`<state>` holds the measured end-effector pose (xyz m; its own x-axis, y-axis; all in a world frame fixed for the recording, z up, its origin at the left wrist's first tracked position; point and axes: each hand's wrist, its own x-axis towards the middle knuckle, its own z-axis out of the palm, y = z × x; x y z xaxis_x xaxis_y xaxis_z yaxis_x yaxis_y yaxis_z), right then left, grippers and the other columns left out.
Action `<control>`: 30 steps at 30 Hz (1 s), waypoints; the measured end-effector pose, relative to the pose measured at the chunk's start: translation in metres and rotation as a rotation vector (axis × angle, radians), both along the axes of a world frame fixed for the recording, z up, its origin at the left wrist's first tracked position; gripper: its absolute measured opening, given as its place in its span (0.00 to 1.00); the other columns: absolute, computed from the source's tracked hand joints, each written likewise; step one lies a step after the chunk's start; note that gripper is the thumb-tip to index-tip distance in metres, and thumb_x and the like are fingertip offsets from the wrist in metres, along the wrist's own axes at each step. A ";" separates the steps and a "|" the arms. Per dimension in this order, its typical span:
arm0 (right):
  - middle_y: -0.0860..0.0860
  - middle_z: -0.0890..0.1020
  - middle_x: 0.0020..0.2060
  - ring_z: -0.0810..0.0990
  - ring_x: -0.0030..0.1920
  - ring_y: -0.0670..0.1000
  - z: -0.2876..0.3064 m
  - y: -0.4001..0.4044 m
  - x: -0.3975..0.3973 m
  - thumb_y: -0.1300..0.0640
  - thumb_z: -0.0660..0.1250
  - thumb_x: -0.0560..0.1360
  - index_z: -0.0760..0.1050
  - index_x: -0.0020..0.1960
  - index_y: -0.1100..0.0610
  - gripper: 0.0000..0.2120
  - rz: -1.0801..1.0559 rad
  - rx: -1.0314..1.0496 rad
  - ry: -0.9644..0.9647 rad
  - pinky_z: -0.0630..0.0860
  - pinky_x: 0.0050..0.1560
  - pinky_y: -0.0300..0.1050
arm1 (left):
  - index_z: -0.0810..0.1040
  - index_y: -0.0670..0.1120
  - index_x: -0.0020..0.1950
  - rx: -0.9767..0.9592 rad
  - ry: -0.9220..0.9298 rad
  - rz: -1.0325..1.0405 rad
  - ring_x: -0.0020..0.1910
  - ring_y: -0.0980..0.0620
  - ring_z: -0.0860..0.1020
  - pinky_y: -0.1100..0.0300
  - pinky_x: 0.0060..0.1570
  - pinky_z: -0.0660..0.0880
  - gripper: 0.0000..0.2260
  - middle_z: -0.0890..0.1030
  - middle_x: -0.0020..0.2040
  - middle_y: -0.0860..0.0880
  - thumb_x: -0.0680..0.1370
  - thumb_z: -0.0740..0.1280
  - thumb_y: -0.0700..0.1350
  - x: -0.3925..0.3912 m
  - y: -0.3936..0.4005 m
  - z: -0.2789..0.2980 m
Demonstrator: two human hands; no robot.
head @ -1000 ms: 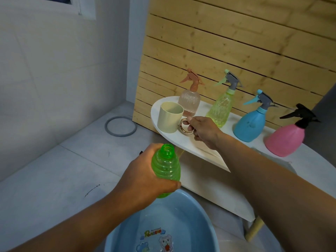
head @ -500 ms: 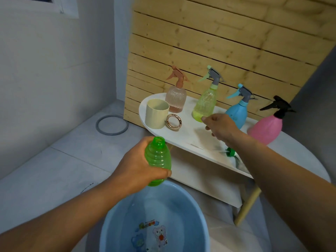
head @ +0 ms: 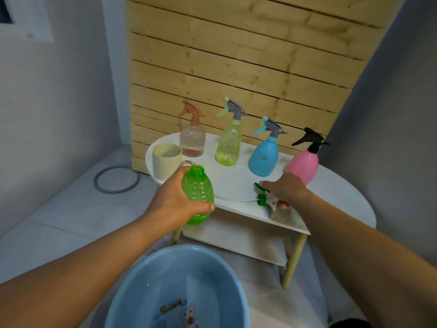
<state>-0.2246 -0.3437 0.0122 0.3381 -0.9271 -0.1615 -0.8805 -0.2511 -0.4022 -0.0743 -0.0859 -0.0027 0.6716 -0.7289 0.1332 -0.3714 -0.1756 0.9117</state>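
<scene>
The left hand gripped the probably light, squashable green bottle round its ribbed middle, just before the surface, while the right hand curled round the spray head lying there, best lifted by its collar.

We find one printed mark only: a curved strip of coloured lettering on the inner bottom of the blue basin, at six o'clock in the view. It sits just above a small cartoon figure. Its letters are too blurred to read, and we can read nothing else.
</scene>
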 end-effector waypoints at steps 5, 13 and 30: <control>0.52 0.80 0.29 0.78 0.28 0.50 -0.014 -0.001 0.009 0.36 0.72 0.71 0.76 0.38 0.59 0.24 0.013 0.035 -0.033 0.72 0.30 0.40 | 0.71 0.57 0.65 -0.010 -0.025 -0.014 0.54 0.56 0.79 0.59 0.53 0.76 0.37 0.80 0.56 0.56 0.62 0.85 0.47 -0.001 -0.024 0.001; 0.51 0.81 0.39 0.79 0.37 0.49 -0.016 -0.007 0.012 0.43 0.75 0.67 0.77 0.46 0.57 0.18 0.009 0.074 0.102 0.70 0.33 0.41 | 0.69 0.59 0.65 0.039 0.008 -0.044 0.54 0.60 0.77 0.60 0.52 0.74 0.37 0.78 0.55 0.59 0.62 0.85 0.47 0.000 -0.033 -0.014; 0.55 0.83 0.49 0.80 0.42 0.53 0.037 0.008 0.030 0.49 0.79 0.67 0.72 0.61 0.58 0.29 -0.058 0.106 -0.579 0.78 0.36 0.48 | 0.71 0.56 0.66 0.101 0.050 0.025 0.54 0.54 0.79 0.54 0.54 0.79 0.40 0.80 0.55 0.55 0.59 0.85 0.50 0.001 -0.008 -0.034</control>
